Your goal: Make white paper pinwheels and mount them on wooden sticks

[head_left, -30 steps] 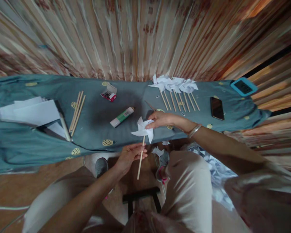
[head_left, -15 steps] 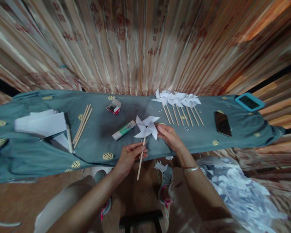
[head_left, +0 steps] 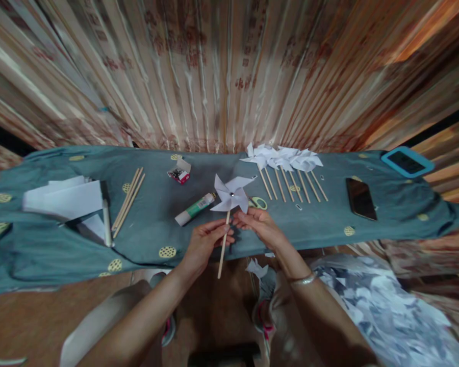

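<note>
A white paper pinwheel (head_left: 232,194) on a wooden stick stands in front of me, with a shiny pin head at its centre. My left hand (head_left: 204,242) pinches the stick below the blades, and the stick's lower end pokes out past the fingers. Just right of the stick, my right hand (head_left: 262,224) has its fingers curled close under the lower blade; whether they grip anything is hidden. A glue stick (head_left: 194,210) lies left of the pinwheel. Behind my right hand, light-green scissor handles (head_left: 258,203) show.
Several finished pinwheels (head_left: 285,157) lie in a row at the back. An open box of pins (head_left: 179,171), loose sticks (head_left: 129,203) and white paper sheets (head_left: 67,196) are to the left. A phone (head_left: 361,199) and blue-framed device (head_left: 407,161) lie right. A bag of paper scraps (head_left: 382,306) is below.
My right hand has moved from the right-hand blade down and left, towards the stick, uncovering the scissor handles. My left hand keeps its hold on the stick.
</note>
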The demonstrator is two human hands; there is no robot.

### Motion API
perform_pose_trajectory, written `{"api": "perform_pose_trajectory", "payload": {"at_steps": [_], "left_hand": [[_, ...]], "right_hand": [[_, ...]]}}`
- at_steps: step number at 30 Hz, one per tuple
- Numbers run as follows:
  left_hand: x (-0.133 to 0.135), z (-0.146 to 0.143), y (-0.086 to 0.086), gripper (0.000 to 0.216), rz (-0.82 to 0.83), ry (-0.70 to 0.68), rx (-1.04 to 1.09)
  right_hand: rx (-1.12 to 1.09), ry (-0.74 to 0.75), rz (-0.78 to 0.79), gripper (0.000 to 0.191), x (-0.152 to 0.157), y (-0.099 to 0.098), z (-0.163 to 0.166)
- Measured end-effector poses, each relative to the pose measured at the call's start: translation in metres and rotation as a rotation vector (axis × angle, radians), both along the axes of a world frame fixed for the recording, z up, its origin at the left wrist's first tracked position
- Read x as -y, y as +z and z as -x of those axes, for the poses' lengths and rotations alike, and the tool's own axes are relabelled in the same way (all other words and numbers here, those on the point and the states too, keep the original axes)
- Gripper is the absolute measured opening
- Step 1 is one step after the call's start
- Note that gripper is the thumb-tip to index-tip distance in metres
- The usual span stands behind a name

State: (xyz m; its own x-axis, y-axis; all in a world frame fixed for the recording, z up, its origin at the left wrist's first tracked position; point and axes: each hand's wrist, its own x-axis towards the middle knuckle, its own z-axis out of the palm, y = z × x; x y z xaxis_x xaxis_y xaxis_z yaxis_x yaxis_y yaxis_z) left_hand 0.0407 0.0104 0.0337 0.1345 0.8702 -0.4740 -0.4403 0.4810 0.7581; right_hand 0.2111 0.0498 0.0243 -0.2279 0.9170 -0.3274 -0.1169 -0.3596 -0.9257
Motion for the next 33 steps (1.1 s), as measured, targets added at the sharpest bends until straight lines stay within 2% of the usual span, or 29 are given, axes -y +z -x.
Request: {"api": "perform_pose_trajectory", "payload": {"at_steps": [10, 18, 23, 30, 33], "left_hand": [[0.002, -0.005, -0.001, 0.048, -0.013, -0.055, -0.019], [0.004, -0.003, -0.002, 0.047, 0.003, -0.066, -0.063], [0.001, -0.001, -0.002, 0.041, -0.017, -0.030, -0.085], [-0.005, 0.003, -0.002, 0.041, -0.039, 0.022, -0.104], [-0.006, 0.003, -0.003, 0.041, -0.038, 0.027, -0.123]], "right_hand": [[-0.177, -0.006, 0.080, 0.043, 0.004, 0.002, 0.015], [-0.181, -0.092, 0.057, 0.037, -0.003, 0.000, 0.011], [-0.160, -0.053, 0.031, 0.038, -0.007, 0.001, 0.007], [-0.183, -0.274, -0.083, 0.040, -0.017, 0.009, -0.010], [-0.157, -0.265, -0.087, 0.042, -0.018, 0.010, -0.011]]}}
